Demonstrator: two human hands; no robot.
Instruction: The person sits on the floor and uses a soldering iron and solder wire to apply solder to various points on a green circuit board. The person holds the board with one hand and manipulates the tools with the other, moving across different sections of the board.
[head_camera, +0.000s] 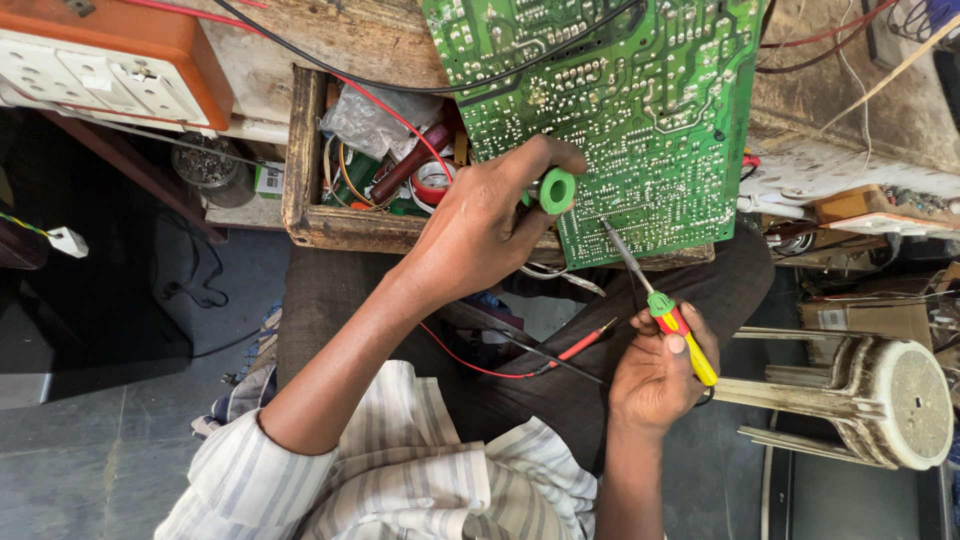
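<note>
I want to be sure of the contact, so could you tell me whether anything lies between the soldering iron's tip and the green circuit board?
Nothing visible does. The right hand holds the soldering iron, and its tip meets the circuit board directly. The left hand with the green tool sits just beside that spot, not across it.

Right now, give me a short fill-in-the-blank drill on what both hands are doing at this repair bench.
The right hand holds a soldering iron with a red and ____ handle.
Its metal tip touches the ____ printed circuit board.
The left hand holds a green ____-shaped spool.

Missing words: yellow; green; ring
</note>
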